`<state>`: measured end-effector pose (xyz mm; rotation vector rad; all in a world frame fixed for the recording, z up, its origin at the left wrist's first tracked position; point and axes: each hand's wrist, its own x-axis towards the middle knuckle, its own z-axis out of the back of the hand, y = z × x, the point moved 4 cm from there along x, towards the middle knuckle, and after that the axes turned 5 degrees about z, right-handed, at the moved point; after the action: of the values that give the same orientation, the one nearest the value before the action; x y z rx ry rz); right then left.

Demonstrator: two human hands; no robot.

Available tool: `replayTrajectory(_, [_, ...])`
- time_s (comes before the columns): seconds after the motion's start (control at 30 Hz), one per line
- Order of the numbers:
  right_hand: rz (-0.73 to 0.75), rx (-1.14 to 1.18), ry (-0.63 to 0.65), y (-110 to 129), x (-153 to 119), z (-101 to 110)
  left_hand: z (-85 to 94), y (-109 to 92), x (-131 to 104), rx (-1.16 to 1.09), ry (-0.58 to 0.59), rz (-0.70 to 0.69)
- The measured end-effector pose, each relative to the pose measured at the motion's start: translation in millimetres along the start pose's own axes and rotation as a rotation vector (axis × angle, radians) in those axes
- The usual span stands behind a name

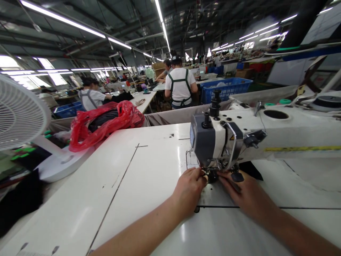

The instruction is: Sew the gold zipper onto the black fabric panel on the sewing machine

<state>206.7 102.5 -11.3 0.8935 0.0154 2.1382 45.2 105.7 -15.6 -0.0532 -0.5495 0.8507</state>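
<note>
A white and grey industrial sewing machine (206, 138) stands over the white table in front of me. My left hand (190, 188) is at the left of its needle area, fingers bent and pinched together; what they hold is too small and dark to name. From the right, my right hand (246, 192) reaches under the machine head, its fingers stretched toward the needle and partly hidden by a dark machine part. Behind that hand lies a piece of black fabric (252, 170), flat on the table. Between the fingertips, the dark presser foot area (212, 176) is hard to make out.
A white fan (21, 113) stands at the left beside a red plastic bag (106, 122) with dark cloth in it. Black cloth (21, 202) lies at the lower left. Beyond the table are a blue basket (225, 89) and people at other workstations.
</note>
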Motion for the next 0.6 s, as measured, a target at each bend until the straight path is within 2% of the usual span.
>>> replayTrajectory(0.1, [-0.195,-0.039,-0.106,-6.2,-1.8,-2.4,-1.7,1.7,-0.7,-0.008,0.005,0.017])
replayTrajectory(0.17, [-0.245,-0.029,-0.115,-7.6,-3.2,-8.3,-3.3,3.2,-1.1,-0.009,0.011,0.029])
replayTrajectory(0.27, [-0.175,-0.017,-0.055,-3.4,-4.1,-16.6,-4.4,3.7,-1.2,-0.001,0.017,0.031])
replayTrajectory(0.4, [-0.003,-0.175,0.001,8.2,-3.5,-15.2,-2.9,1.7,-1.1,-0.013,0.017,0.021])
replayTrajectory(0.5, [0.050,-0.316,0.053,11.4,-1.8,-12.6,-1.6,1.4,-1.1,-0.042,-0.006,0.023])
replayTrajectory(0.6, [0.082,-0.366,0.035,8.7,-1.6,-11.9,-2.2,3.3,-1.1,-0.063,-0.049,0.047])
